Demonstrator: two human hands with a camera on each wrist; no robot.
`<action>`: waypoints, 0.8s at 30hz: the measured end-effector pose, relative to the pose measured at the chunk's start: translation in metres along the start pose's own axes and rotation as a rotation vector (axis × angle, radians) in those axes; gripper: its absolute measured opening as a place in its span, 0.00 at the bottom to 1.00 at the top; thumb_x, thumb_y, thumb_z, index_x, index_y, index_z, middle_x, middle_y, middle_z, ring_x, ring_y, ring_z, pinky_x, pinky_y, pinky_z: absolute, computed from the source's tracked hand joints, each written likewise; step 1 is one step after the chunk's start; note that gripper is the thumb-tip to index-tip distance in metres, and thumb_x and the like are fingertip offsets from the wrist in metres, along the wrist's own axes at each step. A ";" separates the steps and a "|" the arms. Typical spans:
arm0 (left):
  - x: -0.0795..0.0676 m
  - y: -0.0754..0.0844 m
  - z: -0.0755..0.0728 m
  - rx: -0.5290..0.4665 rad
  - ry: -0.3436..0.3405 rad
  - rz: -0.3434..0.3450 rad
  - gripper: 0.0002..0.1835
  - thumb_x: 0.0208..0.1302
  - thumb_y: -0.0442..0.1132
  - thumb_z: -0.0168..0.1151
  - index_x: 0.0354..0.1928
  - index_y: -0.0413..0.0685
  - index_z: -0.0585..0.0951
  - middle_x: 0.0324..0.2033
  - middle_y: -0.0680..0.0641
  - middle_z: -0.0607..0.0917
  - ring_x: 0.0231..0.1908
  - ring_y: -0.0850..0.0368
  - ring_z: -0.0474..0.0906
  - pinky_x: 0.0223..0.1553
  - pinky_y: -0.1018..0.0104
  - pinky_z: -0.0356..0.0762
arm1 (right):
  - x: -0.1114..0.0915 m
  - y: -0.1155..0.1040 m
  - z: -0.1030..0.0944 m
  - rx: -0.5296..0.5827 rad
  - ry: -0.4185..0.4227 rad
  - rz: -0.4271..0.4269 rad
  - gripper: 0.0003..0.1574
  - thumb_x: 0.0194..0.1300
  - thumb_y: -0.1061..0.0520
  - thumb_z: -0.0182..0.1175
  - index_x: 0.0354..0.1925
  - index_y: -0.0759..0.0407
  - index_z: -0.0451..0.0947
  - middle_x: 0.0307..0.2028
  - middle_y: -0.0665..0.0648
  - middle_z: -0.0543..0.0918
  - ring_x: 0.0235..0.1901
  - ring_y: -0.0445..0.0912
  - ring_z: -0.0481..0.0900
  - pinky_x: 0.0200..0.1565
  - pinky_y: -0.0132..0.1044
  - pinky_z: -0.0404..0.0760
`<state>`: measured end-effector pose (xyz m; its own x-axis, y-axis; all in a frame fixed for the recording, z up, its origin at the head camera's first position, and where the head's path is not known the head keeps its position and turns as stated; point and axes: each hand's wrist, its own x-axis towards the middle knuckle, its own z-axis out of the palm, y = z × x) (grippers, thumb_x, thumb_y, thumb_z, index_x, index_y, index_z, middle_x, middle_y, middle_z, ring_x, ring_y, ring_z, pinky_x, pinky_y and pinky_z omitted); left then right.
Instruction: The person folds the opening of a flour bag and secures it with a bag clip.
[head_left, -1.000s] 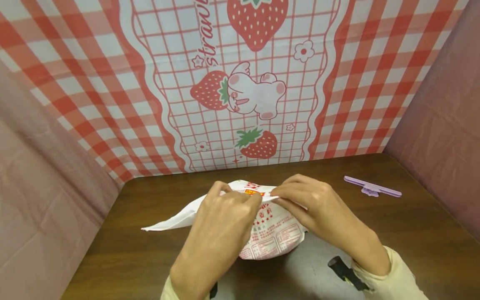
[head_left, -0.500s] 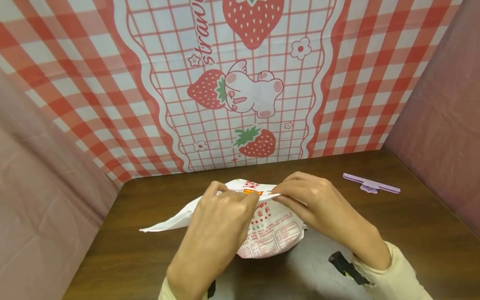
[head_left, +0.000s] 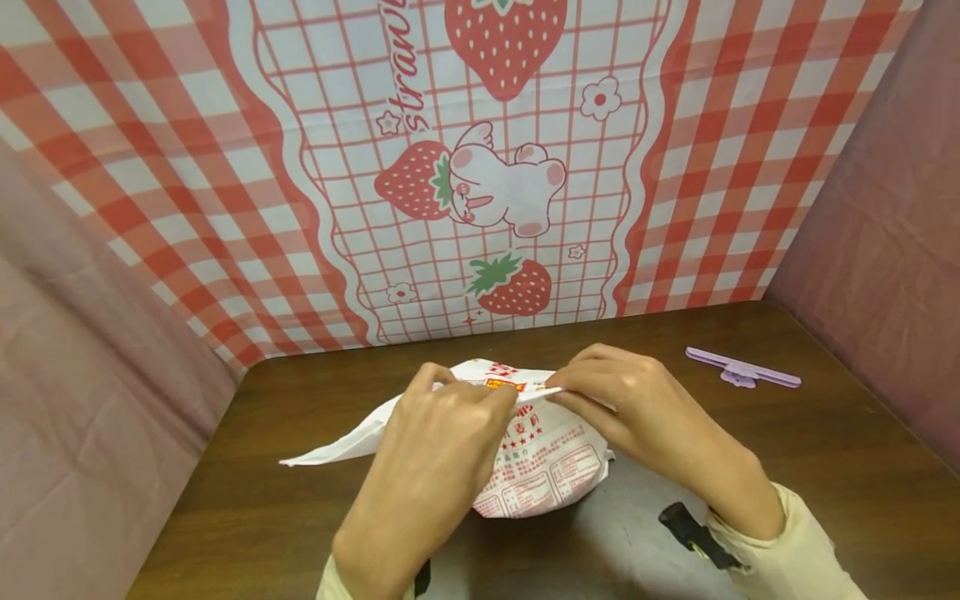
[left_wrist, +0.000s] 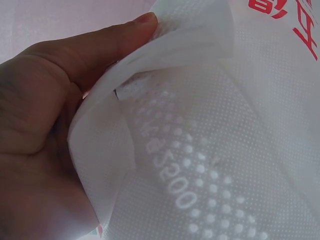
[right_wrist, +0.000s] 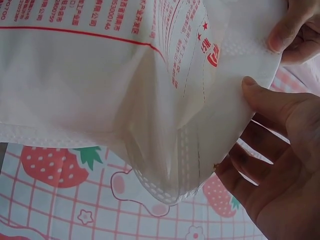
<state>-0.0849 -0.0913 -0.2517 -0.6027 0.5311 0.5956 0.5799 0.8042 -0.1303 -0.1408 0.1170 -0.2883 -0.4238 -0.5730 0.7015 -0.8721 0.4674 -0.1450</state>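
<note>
A white flour bag [head_left: 536, 479] with red print stands at the middle of the table, its top edge folded over. My left hand [head_left: 442, 442] grips that folded edge near the middle, and its back hides part of the bag. In the left wrist view, the thumb of the left hand [left_wrist: 45, 110] lies along the fold of the bag [left_wrist: 240, 135]. My right hand [head_left: 637, 408] pinches the same edge farther right. The right wrist view has the right hand [right_wrist: 285, 145] with its thumb on the near face and its fingers behind the edge. A loose white flap sticks out leftward.
A purple bag clip [head_left: 742, 369] lies on the brown wooden table [head_left: 240, 500] at the back right. Behind the table hangs a red checked strawberry cloth [head_left: 480, 250], with pink drapes [head_left: 97, 350] at the sides. A black strap [head_left: 693, 533] is at the right wrist.
The head view has shifted slightly. Both hands keep nearly the same hold on the flour bag's folded edge.
</note>
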 end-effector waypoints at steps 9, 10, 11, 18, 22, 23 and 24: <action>0.001 -0.001 0.000 -0.012 -0.009 -0.008 0.15 0.56 0.34 0.54 0.14 0.55 0.67 0.07 0.60 0.65 0.11 0.65 0.66 0.32 0.68 0.64 | -0.004 0.005 -0.002 -0.028 -0.044 0.035 0.09 0.52 0.58 0.64 0.33 0.45 0.81 0.31 0.38 0.77 0.33 0.30 0.73 0.36 0.20 0.70; 0.000 -0.001 0.000 -0.013 -0.010 -0.008 0.15 0.56 0.34 0.53 0.14 0.55 0.67 0.07 0.60 0.64 0.11 0.66 0.65 0.32 0.68 0.64 | -0.004 0.006 -0.002 -0.028 -0.049 0.041 0.09 0.52 0.57 0.64 0.33 0.44 0.80 0.30 0.38 0.77 0.33 0.29 0.73 0.36 0.19 0.70; 0.000 -0.001 -0.001 -0.014 -0.011 -0.008 0.15 0.57 0.34 0.53 0.14 0.55 0.67 0.07 0.61 0.63 0.11 0.66 0.65 0.32 0.68 0.64 | -0.004 0.007 -0.003 -0.022 -0.053 0.048 0.08 0.52 0.57 0.64 0.32 0.44 0.80 0.30 0.38 0.76 0.33 0.29 0.73 0.36 0.19 0.69; 0.000 -0.002 -0.001 -0.017 -0.004 -0.007 0.15 0.57 0.34 0.52 0.14 0.55 0.67 0.06 0.61 0.63 0.10 0.66 0.65 0.31 0.68 0.64 | -0.006 0.011 -0.005 0.022 -0.092 0.078 0.08 0.53 0.58 0.64 0.32 0.44 0.80 0.30 0.37 0.77 0.32 0.29 0.73 0.35 0.17 0.68; 0.001 -0.002 0.000 -0.021 0.002 -0.001 0.15 0.57 0.34 0.53 0.15 0.54 0.68 0.06 0.60 0.65 0.11 0.65 0.66 0.31 0.68 0.65 | -0.006 0.012 -0.008 0.026 -0.131 0.113 0.05 0.55 0.55 0.62 0.33 0.44 0.80 0.30 0.37 0.77 0.32 0.29 0.73 0.36 0.17 0.68; 0.001 -0.002 0.000 -0.021 0.005 0.000 0.14 0.57 0.35 0.53 0.15 0.54 0.68 0.07 0.60 0.65 0.11 0.65 0.67 0.31 0.68 0.65 | -0.007 0.012 -0.008 0.021 -0.137 0.118 0.05 0.55 0.54 0.62 0.33 0.44 0.80 0.30 0.37 0.77 0.32 0.29 0.73 0.35 0.17 0.68; 0.001 -0.002 0.001 -0.022 0.007 0.002 0.14 0.57 0.35 0.53 0.15 0.54 0.68 0.06 0.60 0.65 0.11 0.65 0.67 0.31 0.68 0.65 | -0.007 0.012 -0.009 0.018 -0.143 0.126 0.05 0.55 0.54 0.62 0.33 0.44 0.80 0.30 0.37 0.77 0.32 0.29 0.73 0.35 0.17 0.68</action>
<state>-0.0873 -0.0925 -0.2511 -0.5977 0.5306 0.6009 0.5932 0.7970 -0.1137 -0.1464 0.1326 -0.2885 -0.5590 -0.6012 0.5710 -0.8137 0.5303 -0.2383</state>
